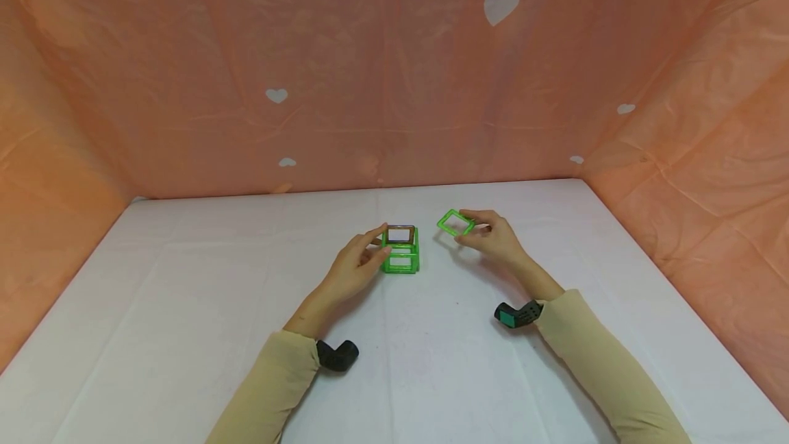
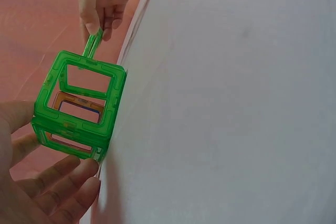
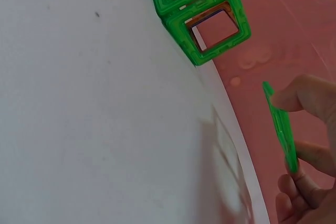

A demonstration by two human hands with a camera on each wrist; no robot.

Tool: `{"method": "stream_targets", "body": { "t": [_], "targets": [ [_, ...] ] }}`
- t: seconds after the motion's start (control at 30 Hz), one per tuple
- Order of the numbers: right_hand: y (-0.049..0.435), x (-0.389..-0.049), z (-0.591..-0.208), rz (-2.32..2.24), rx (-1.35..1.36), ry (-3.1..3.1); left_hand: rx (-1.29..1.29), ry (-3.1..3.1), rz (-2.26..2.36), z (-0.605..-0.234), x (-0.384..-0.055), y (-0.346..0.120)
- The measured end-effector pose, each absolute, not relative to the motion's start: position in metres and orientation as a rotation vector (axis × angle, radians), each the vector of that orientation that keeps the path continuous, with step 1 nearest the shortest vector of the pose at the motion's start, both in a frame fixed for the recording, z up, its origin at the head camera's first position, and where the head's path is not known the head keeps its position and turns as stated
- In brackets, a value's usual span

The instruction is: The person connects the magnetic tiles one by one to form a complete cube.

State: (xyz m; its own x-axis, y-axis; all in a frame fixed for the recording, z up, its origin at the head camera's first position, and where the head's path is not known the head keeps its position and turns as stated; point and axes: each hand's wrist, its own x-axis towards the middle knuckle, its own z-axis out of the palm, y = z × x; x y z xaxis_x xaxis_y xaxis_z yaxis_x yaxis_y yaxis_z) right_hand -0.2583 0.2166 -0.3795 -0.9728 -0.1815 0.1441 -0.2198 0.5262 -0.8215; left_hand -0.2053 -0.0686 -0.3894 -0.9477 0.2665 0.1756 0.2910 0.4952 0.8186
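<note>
A small box of green see-through square magnetic tiles point(image 2: 73, 124) stands on the white table, with a brown-rimmed tile point(image 1: 401, 227) showing at its far side. My left hand point(image 1: 353, 269) holds the box from its left side, thumb at the near edge and index finger at the far corner. To the right of it, my right hand point(image 1: 493, 238) pinches a single green square tile point(image 3: 282, 129) by its edge between thumb and fingers. That tile is raised and tilted above the table, apart from the box in the head view.
White cloth covers the table point(image 1: 185, 293). An orange curtain point(image 1: 345, 74) with white hearts hangs behind it and along both sides. Black wrist cameras point(image 1: 337, 356) sit at both of my sleeve cuffs.
</note>
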Motion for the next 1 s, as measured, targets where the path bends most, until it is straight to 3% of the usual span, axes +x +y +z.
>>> {"method": "stream_targets", "body": {
  "t": [1.0],
  "targets": [
    [0.191,-0.248,-0.372,1.563,0.674,-2.602,-0.494,-2.699,-1.493,-0.390,-0.205,-0.069]
  ]
}}
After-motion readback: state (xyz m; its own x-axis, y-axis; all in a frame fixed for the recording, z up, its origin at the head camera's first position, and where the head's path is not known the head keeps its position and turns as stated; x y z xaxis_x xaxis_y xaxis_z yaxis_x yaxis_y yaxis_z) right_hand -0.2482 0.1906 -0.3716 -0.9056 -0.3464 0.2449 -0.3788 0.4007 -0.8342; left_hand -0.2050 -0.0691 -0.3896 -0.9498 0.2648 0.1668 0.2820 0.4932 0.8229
